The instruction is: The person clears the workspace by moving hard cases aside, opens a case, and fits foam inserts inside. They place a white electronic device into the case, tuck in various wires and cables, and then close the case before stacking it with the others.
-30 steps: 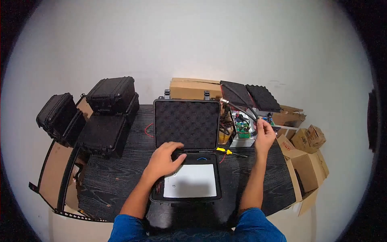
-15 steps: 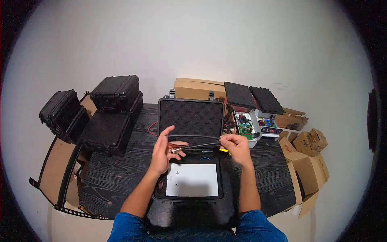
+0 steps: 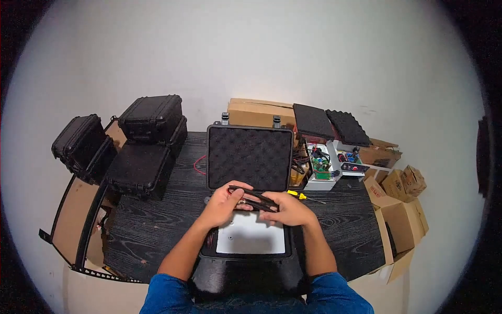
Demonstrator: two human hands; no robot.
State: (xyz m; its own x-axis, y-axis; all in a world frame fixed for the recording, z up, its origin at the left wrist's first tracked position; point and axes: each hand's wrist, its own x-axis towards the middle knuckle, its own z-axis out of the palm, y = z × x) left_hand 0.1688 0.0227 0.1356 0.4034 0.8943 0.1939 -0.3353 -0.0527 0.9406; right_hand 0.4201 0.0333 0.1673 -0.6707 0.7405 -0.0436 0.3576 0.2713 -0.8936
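Both hands meet over the open black hard plastic case (image 3: 250, 209), and between them they hold a thin black cable (image 3: 254, 198) folded into a short bundle of several parallel strands. The bundle runs from left to right, slightly lower at its right end, just above the near edge of the case's upright lid. The left hand (image 3: 222, 205) is closed around the left end of the bundle, where a small metallic connector seems to show between the fingers, though it is too small to be sure. The right hand (image 3: 288, 210) is closed on the right end, fingers curled over the strands.

Under the hands, the base of the case holds a flat white panel (image 3: 251, 238). The lid's inside is lined with black egg-crate foam (image 3: 250, 157). The case sits on a dark wood-grain tabletop (image 3: 151, 225).

To the far left stand several closed black hard cases (image 3: 141, 152). Just right of the open case lies a yellow-handled screwdriver (image 3: 299, 195), and beyond it a white tray of electronic parts (image 3: 320, 167). Brown cardboard boxes (image 3: 397, 209) are stacked at the right edge.
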